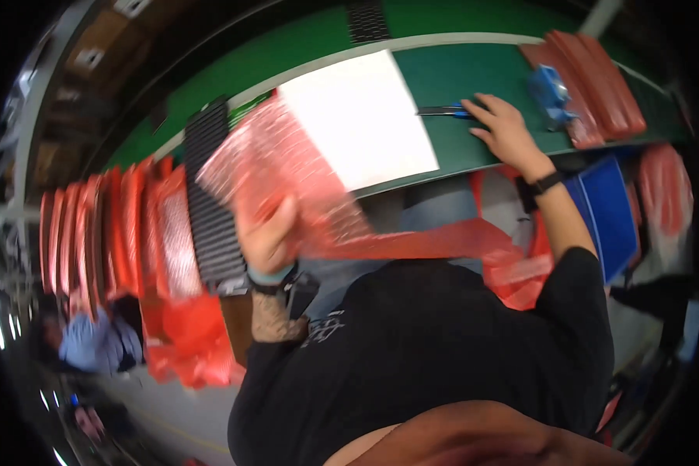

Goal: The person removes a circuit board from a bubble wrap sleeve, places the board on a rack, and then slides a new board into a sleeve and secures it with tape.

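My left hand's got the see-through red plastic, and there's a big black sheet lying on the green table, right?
Nearly! The big sheet is white, not black, as the head view shows. Your left hand does have the see-through red plastic, and the sheet lies on the green table.

Black short-sleeved shirt (435, 349), small white print (326, 328), dark right wristband (547, 183), teal left wristband (272, 276)

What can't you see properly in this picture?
In the head view:
Grip of the left hand: motion blur and the shiny red bubble wrap hide its fingers.
White sheet: washed out by brightness, so any faint marks are lost.
Slim black-and-blue tool: too small to name surely; whether the right hand touches it is unclear.
Person in light blue, far left: blurred.
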Demonstrator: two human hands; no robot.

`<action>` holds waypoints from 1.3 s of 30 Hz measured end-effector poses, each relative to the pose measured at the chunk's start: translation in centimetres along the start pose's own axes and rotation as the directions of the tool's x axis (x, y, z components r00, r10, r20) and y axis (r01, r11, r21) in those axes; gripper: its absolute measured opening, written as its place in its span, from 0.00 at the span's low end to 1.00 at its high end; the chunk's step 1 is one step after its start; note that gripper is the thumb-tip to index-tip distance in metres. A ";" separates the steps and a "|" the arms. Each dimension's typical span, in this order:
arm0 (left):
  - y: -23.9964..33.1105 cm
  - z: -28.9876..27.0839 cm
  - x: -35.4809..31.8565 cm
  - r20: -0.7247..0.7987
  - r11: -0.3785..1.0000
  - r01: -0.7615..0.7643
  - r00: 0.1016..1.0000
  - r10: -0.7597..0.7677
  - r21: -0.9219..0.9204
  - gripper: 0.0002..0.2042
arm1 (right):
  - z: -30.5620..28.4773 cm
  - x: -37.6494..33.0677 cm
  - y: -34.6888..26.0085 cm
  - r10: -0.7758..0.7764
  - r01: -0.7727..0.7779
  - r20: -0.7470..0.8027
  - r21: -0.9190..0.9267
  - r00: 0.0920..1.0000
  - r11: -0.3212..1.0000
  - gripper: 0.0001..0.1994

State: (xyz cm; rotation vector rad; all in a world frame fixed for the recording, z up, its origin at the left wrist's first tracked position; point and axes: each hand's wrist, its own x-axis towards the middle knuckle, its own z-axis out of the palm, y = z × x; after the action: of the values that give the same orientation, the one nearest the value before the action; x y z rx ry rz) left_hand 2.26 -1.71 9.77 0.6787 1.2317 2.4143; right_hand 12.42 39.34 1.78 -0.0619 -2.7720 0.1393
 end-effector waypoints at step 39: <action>-5.5 -3.8 8.5 -0.193 0.966 0.116 0.979 -0.072 0.230 0.14 | 20.8 39.8 20.0 0.516 -0.560 0.385 0.004 0.765 0.828 0.37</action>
State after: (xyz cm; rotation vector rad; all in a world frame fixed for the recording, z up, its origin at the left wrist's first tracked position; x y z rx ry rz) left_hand -6.40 3.17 5.46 0.4562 1.6125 2.3128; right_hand -31.70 59.76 -5.56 -0.9024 -3.0205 0.5132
